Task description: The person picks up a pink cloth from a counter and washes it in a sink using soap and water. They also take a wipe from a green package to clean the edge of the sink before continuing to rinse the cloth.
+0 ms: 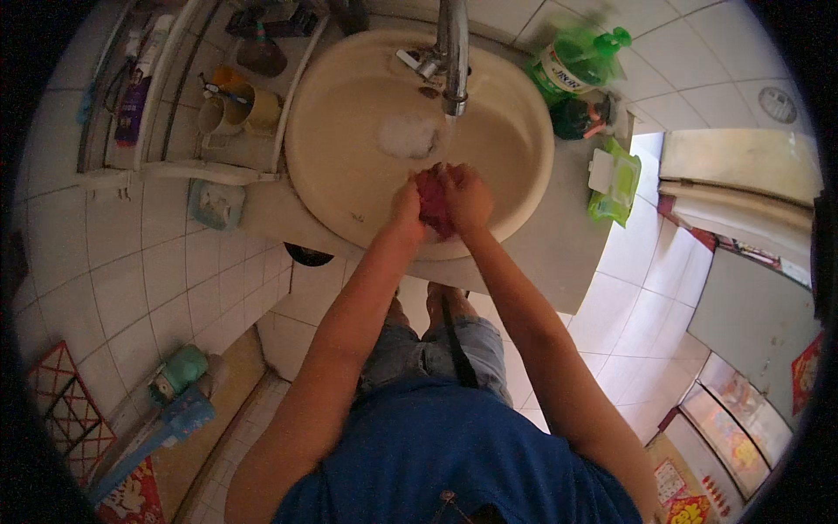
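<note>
Between my hands is a dark red, wet-looking cloth (435, 196), held over the front part of a beige wash basin (327, 164). My left hand (408, 200) grips its left side, and my right hand (470, 195) closes over its right side. Some fingers are hidden behind the cloth or blurred. Just above my hands, a chrome faucet (453, 59) points down with a thin stream of water (450, 134) under its spout. White foam (407, 136) lies in the bowl left of the stream.
At the counter's right stand a large green bottle (569, 69) and a green wipes pack (614, 183). A white wall rack (216, 171) on the left holds cups (262, 110) and tubes. Below it sits a pale blue soap dish (217, 203). The countertop (556, 249) ends at a corner on the right.
</note>
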Tool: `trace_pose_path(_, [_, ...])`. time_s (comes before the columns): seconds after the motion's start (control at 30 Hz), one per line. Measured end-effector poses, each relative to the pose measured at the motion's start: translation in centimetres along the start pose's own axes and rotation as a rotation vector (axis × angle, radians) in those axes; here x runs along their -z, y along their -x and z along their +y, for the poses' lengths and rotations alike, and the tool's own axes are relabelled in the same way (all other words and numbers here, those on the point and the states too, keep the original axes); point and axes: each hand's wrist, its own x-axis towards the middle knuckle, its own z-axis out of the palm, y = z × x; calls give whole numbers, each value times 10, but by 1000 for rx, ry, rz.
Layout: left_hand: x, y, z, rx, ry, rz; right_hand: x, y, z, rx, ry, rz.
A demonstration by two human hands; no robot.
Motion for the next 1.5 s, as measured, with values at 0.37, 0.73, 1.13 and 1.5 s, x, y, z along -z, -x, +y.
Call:
trace_pose_path(0.37, [13,2,2,-79,97,-11,12,-38,32,178,151,217])
trace_pose_path(0.73, [61,-30,-9,-48,-51,98,8,-18,21,336,-232,263])
trace_pose_path(1.13, [45,-53,2,-39,-9,-210,30,42,-18,663,-310,-137])
trace_pose_path(1.5, [25,-46,49,-539,-889,502,67,25,-1,385,-499,171])
